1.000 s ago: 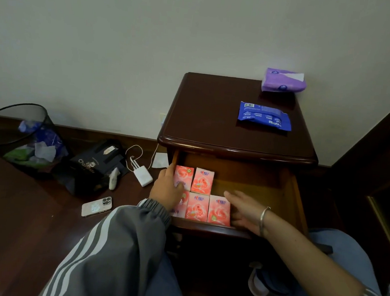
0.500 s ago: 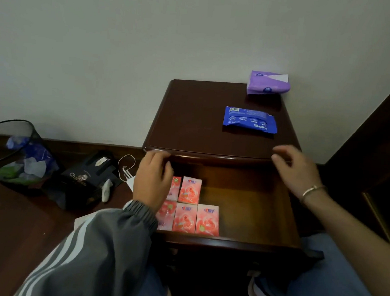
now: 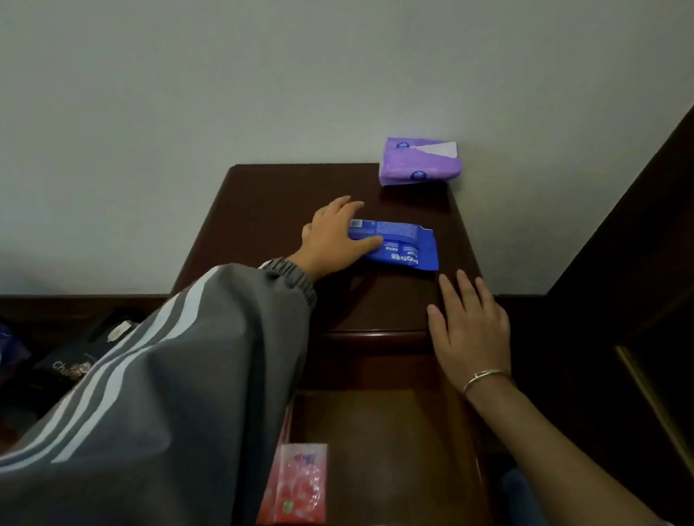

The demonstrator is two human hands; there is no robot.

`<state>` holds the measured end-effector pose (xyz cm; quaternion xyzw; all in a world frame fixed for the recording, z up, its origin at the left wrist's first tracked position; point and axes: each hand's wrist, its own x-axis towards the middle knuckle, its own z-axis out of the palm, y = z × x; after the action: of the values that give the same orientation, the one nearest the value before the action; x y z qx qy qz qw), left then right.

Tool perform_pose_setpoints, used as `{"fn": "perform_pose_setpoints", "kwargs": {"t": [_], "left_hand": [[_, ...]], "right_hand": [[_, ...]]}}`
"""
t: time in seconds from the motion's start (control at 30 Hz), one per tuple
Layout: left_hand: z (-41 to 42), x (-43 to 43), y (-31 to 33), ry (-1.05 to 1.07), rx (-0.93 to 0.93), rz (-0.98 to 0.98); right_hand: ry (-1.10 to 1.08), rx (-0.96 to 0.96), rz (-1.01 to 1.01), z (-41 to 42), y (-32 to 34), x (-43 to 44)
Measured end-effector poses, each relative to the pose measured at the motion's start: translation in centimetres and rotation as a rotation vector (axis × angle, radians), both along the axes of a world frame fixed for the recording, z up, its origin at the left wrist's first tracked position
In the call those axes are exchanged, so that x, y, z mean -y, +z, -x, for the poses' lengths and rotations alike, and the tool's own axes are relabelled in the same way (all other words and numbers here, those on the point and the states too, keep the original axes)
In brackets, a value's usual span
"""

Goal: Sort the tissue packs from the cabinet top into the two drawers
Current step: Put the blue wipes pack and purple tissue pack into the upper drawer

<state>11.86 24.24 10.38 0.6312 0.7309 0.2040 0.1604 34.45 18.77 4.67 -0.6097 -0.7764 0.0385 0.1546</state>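
My left hand (image 3: 333, 236) lies on the left end of the flat blue plastic tissue pack (image 3: 396, 248) on the dark wooden cabinet top (image 3: 266, 215), fingers spread, not closed. A pink pack (image 3: 303, 485) sits in the open drawer (image 3: 401, 454). A purple pack (image 3: 419, 163) stands against the wall. My right hand (image 3: 470, 330) rests flat and empty at the front edge.

Drawer (image 3: 384, 452) right side free; pink packs (image 3: 298, 485) block left; sleeve (image 3: 160, 393) overhangs.

Cabinet top (image 3: 282, 224): two packs on it, well apart.
Far pack (image 3: 420, 163): back right corner, against the wall.
Near pack (image 3: 396, 244): in front of the far pack, toward the middle.
Open drawer (image 3: 396, 453): below the front edge.
Small pack (image 3: 302, 483): in the drawer, left front.
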Motion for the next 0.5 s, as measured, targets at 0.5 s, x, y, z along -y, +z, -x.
{"fn": "perform_pose_setpoints", "kwargs": {"t": [0.5], "left_hand": [[9.8,2.4,-3.9,0.422,0.187,-0.384]], "right_hand": [[0.103,-0.206,-0.174,6.0,6.4,-14.7]]}}
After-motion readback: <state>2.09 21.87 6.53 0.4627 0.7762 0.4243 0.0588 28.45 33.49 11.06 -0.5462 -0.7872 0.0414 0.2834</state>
